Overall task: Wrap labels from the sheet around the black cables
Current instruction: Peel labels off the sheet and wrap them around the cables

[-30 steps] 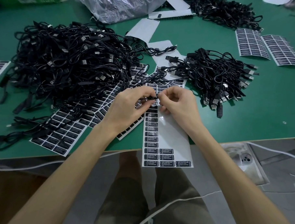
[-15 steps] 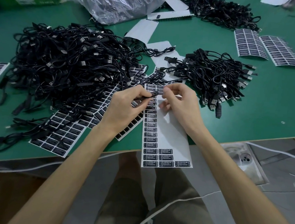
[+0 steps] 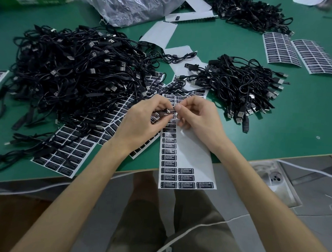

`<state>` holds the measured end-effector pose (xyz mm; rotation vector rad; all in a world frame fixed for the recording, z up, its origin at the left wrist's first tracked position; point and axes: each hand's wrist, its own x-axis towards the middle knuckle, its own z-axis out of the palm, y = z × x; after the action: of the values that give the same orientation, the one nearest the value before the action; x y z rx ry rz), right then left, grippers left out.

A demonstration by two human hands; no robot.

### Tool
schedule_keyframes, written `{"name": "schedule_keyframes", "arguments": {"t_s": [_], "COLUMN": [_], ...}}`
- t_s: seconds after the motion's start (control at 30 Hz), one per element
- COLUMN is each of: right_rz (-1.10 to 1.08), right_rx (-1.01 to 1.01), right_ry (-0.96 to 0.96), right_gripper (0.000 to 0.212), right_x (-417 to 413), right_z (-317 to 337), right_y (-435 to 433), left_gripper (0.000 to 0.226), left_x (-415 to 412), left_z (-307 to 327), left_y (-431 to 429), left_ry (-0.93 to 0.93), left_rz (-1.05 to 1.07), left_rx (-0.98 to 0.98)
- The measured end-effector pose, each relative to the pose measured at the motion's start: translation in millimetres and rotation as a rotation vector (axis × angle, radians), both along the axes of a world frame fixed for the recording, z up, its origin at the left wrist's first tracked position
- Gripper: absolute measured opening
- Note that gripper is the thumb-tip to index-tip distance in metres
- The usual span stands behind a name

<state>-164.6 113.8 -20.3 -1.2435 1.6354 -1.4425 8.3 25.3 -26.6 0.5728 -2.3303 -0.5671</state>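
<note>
**Glossy label meets thin cable**

Above the long white label sheet (image 3: 190,151), the left hand (image 3: 142,123) pinches a thin black cable (image 3: 162,111). The right hand (image 3: 199,117), fingertips curled, pinches a small glossy label (image 3: 172,110) against it. A tangled heap (image 3: 72,74) lies left on the green table (image 3: 294,122).

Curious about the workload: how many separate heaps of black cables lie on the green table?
3: a big heap of black cables at left, a smaller heap at right, a far heap near the top edge. The crumpled clear plastic bag may hide more.
</note>
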Motion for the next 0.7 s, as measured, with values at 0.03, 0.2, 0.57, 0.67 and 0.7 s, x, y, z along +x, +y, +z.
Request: {"name": "schedule_keyframes", "arguments": {"t_s": [0.03, 0.2, 0.57, 0.67, 0.7], "right_rz": [0.005, 0.037, 0.031, 0.022, -0.004], "right_rx": [-0.003, -0.031, -0.063, -0.073, -0.086], "right_ry": [0.01, 0.04, 0.039, 0.01, -0.004], "right_gripper": [0.011, 0.008, 0.005, 0.007, 0.006], "right_x": [-0.1, -1.4, 0.1, 0.0, -0.2], "right_z": [-0.5, -2.3, 2.5, 5.9, 6.5], "right_y": [0.0, 0.3, 2.5, 2.8, 2.7], "left_gripper": [0.031, 0.021, 0.016, 0.018, 0.021], "left_x": [0.0, -3.1, -4.5, -2.7, -2.6], "left_z": [-0.5, 1.0, 1.2, 4.3, 4.9], "left_y": [0.1, -5.1, -2.0, -1.3, -1.4], "left_ry": [-0.025, -0.092, -0.064, -0.022, -0.017], "left_rz": [0.014, 0.019, 0.046, 0.081, 0.092], "left_rx": [0.023, 0.018, -0.166, -0.175, -0.172]}}
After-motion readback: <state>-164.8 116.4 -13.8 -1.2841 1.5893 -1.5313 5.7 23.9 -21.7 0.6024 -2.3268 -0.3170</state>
